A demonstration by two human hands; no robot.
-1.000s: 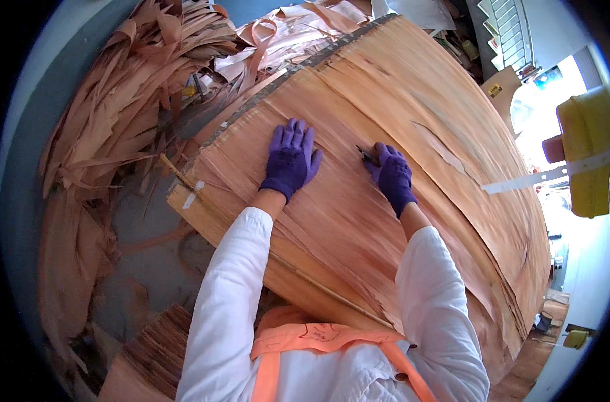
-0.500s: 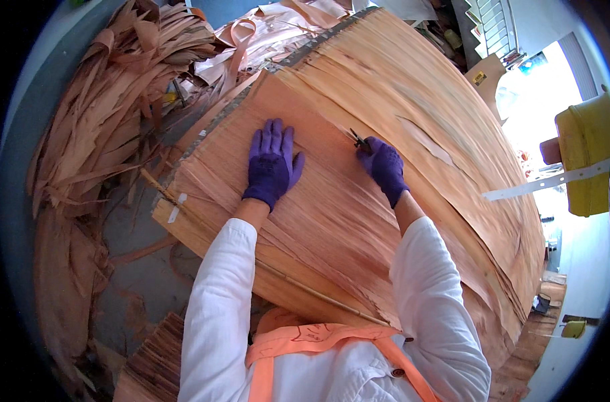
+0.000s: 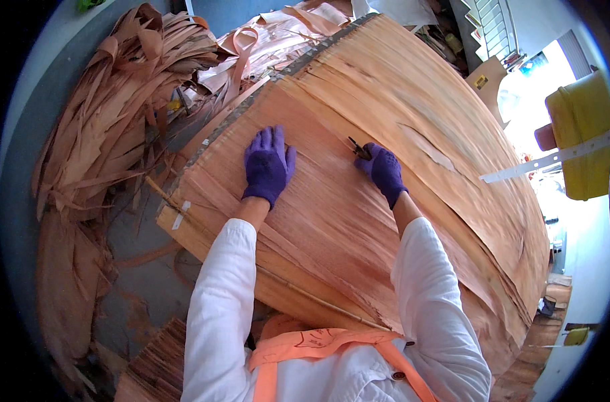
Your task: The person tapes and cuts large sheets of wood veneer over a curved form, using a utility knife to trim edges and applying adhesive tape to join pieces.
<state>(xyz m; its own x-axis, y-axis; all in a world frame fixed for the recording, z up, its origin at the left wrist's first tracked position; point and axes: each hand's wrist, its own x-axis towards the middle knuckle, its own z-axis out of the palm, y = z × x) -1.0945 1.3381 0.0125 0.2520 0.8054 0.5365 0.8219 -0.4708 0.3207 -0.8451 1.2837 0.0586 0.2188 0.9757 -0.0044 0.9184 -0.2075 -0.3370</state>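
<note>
A broad stack of wood veneer sheets [image 3: 445,127] lies before me, with a reddish-brown veneer sheet [image 3: 318,208] on top. My left hand [image 3: 267,166], in a purple glove, rests flat on this sheet, its fingers stretched toward the far edge. To its right, my right hand [image 3: 387,175], gloved alike, is closed around small dark scissors [image 3: 358,150]. Their tips point up and left over the sheet, a little apart. The palm hides the handles. Whether the blades touch the veneer I cannot tell.
Torn veneer strips [image 3: 97,147] are heaped on the left, and more scraps [image 3: 278,33] lie beyond the stack. A thin pole [image 3: 305,293] runs along the near edge. At the right hang a yellow box [image 3: 576,134] and a white perforated strip [image 3: 519,169].
The view has shifted slightly. My left hand has slid a little toward me on the sheet, its fingers closer together. My right hand, still on the scissors, has moved slightly left and down.
</note>
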